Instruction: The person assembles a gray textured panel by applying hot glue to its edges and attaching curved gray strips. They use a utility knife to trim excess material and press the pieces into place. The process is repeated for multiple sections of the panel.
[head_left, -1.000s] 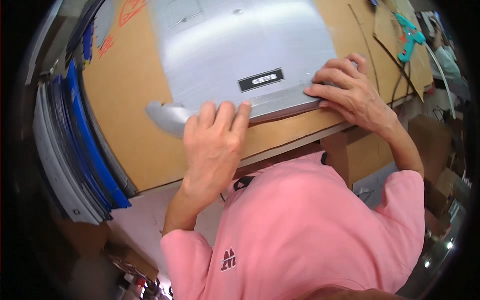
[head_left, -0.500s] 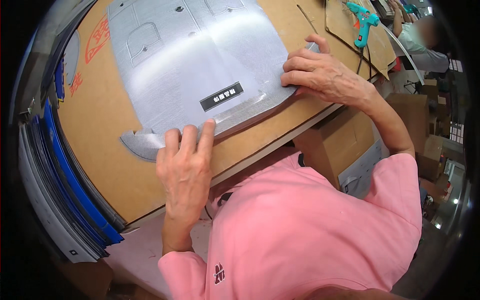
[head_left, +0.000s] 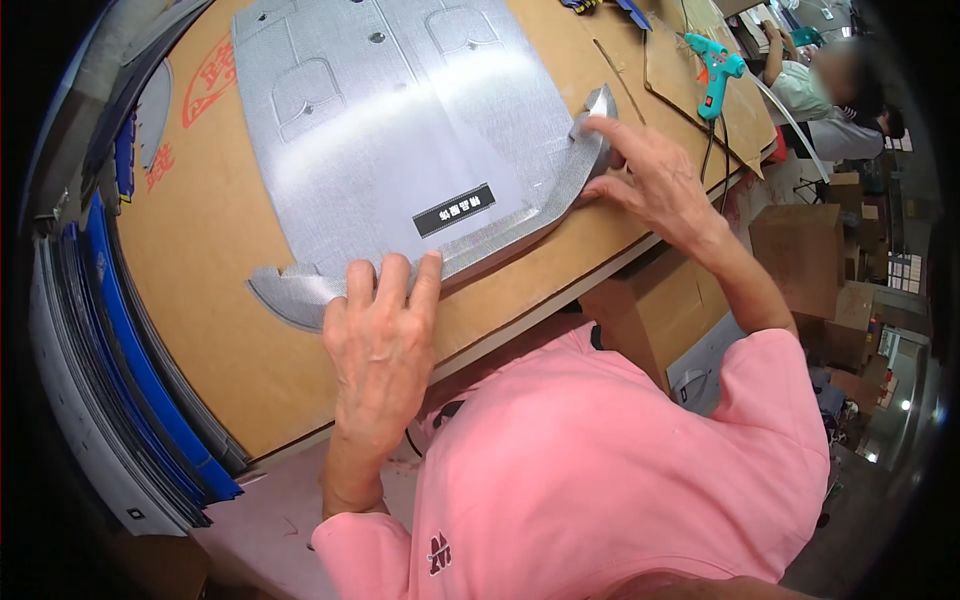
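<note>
A large silvery-grey sheet (head_left: 390,130), marked with pocket outlines and dark buttons like a garment front, lies on the brown tabletop. A black label (head_left: 455,210) sits near its front edge. Along that edge runs a grey border strip, its right end curling upward. My left hand (head_left: 380,340) rests on the strip with fingers stretched side by side; its thumb is hidden. At the right corner my right hand (head_left: 655,180) has the raised strip between its index finger and thumb, the other fingers partly hidden.
A teal glue gun (head_left: 714,75) with a cord lies on cardboard at the far right. Blue and grey sheets (head_left: 135,350) stand stacked along the left table edge. Cardboard boxes (head_left: 635,320) are below the table. Another person (head_left: 835,95) sits at the back right.
My right hand has shifted from pressing the sheet's right corner to its raised strip end, which now curls up more visibly. My left hand stays on the front edge.
</note>
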